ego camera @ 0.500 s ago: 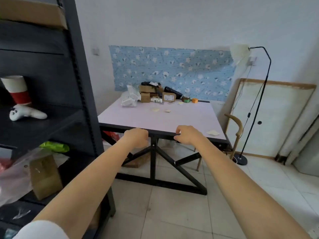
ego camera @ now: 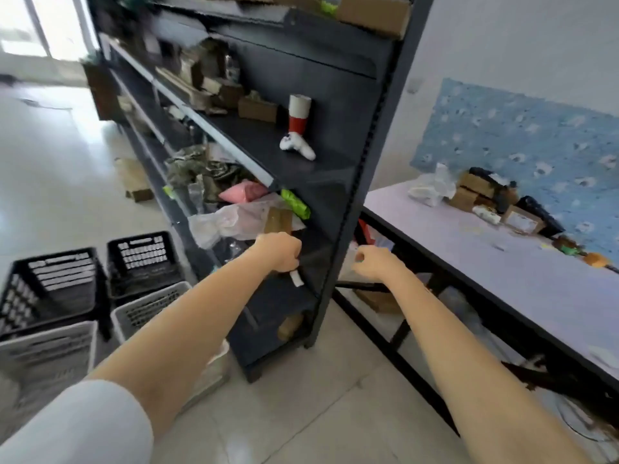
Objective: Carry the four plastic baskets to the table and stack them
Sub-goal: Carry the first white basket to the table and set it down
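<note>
Hands (ego camera: 278, 251) now before shelf (ego camera: 338, 105), baskets (ego camera: 50, 289) lower-left

**Single head-worn wide-angle view**

The scene is viewed from head height, angled forward and down, with the frame rolled. The left hand (ego camera: 279, 251) and right hand (ego camera: 375, 262) are framed near centre. The shelving unit (ego camera: 351, 162) is faced at close range; baskets (ego camera: 140, 262) are caught lower left, the table (ego camera: 502, 256) at right.
</note>
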`<state>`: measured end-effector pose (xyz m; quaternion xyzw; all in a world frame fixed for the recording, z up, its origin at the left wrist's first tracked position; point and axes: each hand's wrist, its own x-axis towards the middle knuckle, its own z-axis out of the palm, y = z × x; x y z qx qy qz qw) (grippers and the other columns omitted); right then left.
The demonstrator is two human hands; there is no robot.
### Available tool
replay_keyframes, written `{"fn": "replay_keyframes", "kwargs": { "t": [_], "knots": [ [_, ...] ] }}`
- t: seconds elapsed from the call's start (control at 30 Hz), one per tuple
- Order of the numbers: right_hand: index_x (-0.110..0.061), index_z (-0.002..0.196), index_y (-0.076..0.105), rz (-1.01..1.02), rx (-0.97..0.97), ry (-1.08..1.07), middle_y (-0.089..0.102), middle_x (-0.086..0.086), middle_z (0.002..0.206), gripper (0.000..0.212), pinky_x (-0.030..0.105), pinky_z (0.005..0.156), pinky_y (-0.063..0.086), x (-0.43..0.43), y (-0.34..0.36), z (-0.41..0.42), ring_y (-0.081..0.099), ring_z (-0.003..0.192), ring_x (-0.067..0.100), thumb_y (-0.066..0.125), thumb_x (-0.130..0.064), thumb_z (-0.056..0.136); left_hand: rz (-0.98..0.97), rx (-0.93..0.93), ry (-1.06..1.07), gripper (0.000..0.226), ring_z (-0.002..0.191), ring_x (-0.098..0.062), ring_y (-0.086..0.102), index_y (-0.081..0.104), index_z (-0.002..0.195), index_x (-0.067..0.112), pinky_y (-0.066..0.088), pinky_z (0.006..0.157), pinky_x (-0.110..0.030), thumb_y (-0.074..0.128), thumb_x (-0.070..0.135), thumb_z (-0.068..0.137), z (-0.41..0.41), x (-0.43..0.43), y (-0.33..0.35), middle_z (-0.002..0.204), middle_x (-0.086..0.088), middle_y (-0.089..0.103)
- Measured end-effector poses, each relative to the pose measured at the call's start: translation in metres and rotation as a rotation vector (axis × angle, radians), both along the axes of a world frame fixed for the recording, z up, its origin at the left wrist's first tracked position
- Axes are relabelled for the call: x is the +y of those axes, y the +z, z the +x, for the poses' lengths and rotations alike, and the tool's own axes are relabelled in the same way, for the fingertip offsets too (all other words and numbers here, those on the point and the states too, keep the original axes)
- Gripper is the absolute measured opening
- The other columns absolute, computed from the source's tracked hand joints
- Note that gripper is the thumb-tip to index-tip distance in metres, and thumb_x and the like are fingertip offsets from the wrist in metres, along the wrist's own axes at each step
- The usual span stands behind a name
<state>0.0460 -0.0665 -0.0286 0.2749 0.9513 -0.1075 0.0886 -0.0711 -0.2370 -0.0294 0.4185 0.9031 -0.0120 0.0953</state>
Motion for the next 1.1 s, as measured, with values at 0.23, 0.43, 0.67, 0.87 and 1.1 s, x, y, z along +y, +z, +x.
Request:
{"fn": "replay_keyframes", "kwargs": {
  "t": [0.23, 0.43, 0.67, 0.87, 1.1],
  "knots": [
    [-0.012, 0.111, 0.058, -0.144, -0.015, 0.486, 0.06, 0.012, 0.12, 0.03, 0.038, 0.09, 0.048, -0.215, -0.011, -0.108, 0.056, 0.106, 0.03, 0.051, -0.032, 0.09, -0.052, 0.009, 0.519, 0.029, 0.11, -0.035, 0.062, 0.063, 0.113, 0.012, 0.053, 0.09, -0.046, 0.051, 0.023, 0.089, -0.013, -0.25, -0.006, 0.12, -0.014, 0.065],
    [-0.015, 0.115, 0.06, -0.135, -0.03, 0.82, 0.061, 0.01, 0.121, 0.032, 0.036, 0.088, 0.046, -0.413, -0.018, -0.145, 0.056, 0.111, 0.031, 0.053, -0.033, 0.089, -0.048, -0.008, 0.874, 0.036, 0.117, -0.034, 0.059, 0.061, 0.122, 0.014, 0.051, 0.097, -0.047, 0.051, 0.028, 0.089, 0.008, -0.433, -0.013, 0.127, -0.013, 0.062],
    [-0.01, 0.123, 0.057, -0.123, -0.068, 0.938, 0.06, 0.012, 0.126, 0.036, 0.037, 0.094, 0.047, -0.59, -0.044, -0.17, 0.055, 0.115, 0.032, 0.051, -0.03, 0.092, -0.095, -0.065, 1.008, 0.034, 0.118, -0.032, 0.055, 0.06, 0.123, 0.015, 0.047, 0.101, -0.046, 0.051, 0.026, 0.092, 0.005, -0.609, -0.041, 0.128, -0.011, 0.058],
    [-0.013, 0.12, 0.057, -0.131, -0.168, 0.892, 0.061, 0.009, 0.12, 0.033, 0.041, 0.092, 0.051, -0.68, -0.083, -0.19, 0.058, 0.107, 0.029, 0.049, -0.031, 0.093, -0.16, -0.176, 0.979, 0.036, 0.119, -0.033, 0.055, 0.056, 0.128, 0.015, 0.048, 0.099, -0.043, 0.049, 0.026, 0.094, -0.015, -0.713, -0.084, 0.133, -0.01, 0.057],
    [-0.006, 0.12, 0.059, -0.112, -0.324, 0.735, 0.062, 0.014, 0.121, 0.038, 0.044, 0.092, 0.052, -0.712, -0.131, -0.243, 0.06, 0.107, 0.03, 0.048, -0.029, 0.092, -0.24, -0.314, 0.902, 0.037, 0.121, -0.032, 0.054, 0.05, 0.132, 0.018, 0.046, 0.1, -0.043, 0.046, 0.029, 0.097, -0.085, -0.773, -0.134, 0.134, -0.009, 0.055]
  ]
}}
